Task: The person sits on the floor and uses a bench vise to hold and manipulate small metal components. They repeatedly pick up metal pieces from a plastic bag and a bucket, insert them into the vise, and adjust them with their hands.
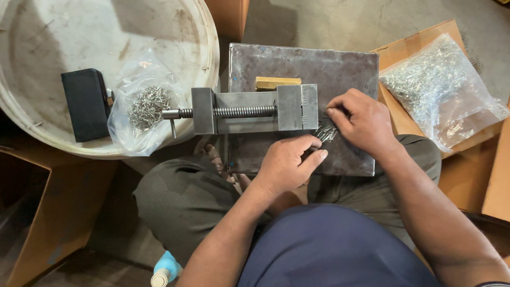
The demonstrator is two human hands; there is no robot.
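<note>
A grey metal vise (255, 110) lies on a steel plate (340, 66) across my lap. My left hand (289, 162) rests on the plate just below the vise's jaws, fingers pinched on a small bunch of thin metal pins (325, 133). My right hand (362, 121) is at the vise's right end, fingertips touching the same pins beside the jaws. A small brass block (277, 82) sits behind the vise.
A clear bag of metal pins (144, 106) and a black case (86, 104) lie on a large white round lid (64, 42) at left. A bigger bag of pins (438, 87) sits on cardboard at right. Brown boxes flank me; a blue-capped bottle (164, 268) stands below.
</note>
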